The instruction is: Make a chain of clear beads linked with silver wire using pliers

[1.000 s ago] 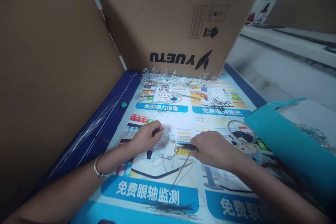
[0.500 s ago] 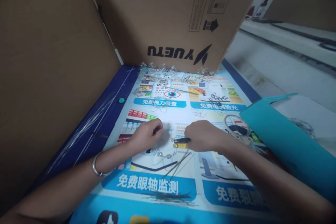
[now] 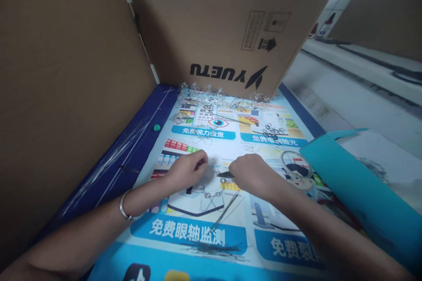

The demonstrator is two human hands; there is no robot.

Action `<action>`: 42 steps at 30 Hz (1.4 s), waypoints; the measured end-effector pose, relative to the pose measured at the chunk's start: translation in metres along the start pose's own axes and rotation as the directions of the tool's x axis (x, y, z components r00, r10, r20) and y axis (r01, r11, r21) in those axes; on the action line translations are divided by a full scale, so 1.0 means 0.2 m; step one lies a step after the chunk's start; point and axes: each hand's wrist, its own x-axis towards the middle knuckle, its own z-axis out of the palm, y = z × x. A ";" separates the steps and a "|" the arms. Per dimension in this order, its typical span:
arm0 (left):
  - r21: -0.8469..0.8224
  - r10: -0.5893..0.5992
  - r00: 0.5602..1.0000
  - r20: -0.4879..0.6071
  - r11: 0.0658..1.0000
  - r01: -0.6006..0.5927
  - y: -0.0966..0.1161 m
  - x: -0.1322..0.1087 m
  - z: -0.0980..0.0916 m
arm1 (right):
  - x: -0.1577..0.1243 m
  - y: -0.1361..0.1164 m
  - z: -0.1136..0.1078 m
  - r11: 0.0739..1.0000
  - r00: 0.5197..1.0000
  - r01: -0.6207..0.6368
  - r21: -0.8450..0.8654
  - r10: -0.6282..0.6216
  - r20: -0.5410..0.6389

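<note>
My left hand (image 3: 189,169), a silver bangle on its wrist, is closed in a pinch over the printed mat. Thin wire shows beside its fingertips. Below and between my hands hangs a thin beaded wire (image 3: 211,195) with clear round beads, running up towards the left fingers. The exact grip point is hidden by the fingers. Wrapped around dark-handled pliers, my right hand (image 3: 253,173) faces the left one across a small gap. The pliers (image 3: 225,174) point left, their jaws close to a bead at the strand's upper end.
Straight wire pieces (image 3: 226,213) and a darker wire bundle (image 3: 214,248) lie nearer me. Finished-looking beaded pieces (image 3: 214,96) line the cardboard (image 3: 217,22) wall. Dark rings (image 3: 273,131), a tape roll (image 3: 296,164), a turquoise folded box (image 3: 356,180) and a green lump (image 3: 156,127) lie around.
My hands have come slightly closer together, the pliers shifting a little towards the left hand. The whole view has shifted slightly, with the background sitting lower in the picture.
</note>
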 end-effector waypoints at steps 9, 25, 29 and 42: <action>0.043 0.139 0.990 0.007 0.989 -0.139 0.01 0.01 -0.03 | -0.04 -0.06 0.04 0.999 0.984 -0.046 -0.020 0.042 -0.173; 0.087 0.184 0.976 -0.114 0.981 -0.175 0.03 0.01 -0.03 | -0.02 -0.09 0.05 0.996 0.970 -0.082 -0.037 0.071 -0.234; 0.076 0.216 0.970 -0.113 0.975 -0.208 0.01 0.01 -0.01 | -0.02 -0.10 0.07 0.998 0.956 -0.047 -0.049 0.030 -0.292; -0.006 0.087 0.986 -0.143 0.996 -0.088 0.00 0.00 0.03 | -0.02 -0.11 0.09 0.997 0.945 -0.040 -0.067 0.016 -0.326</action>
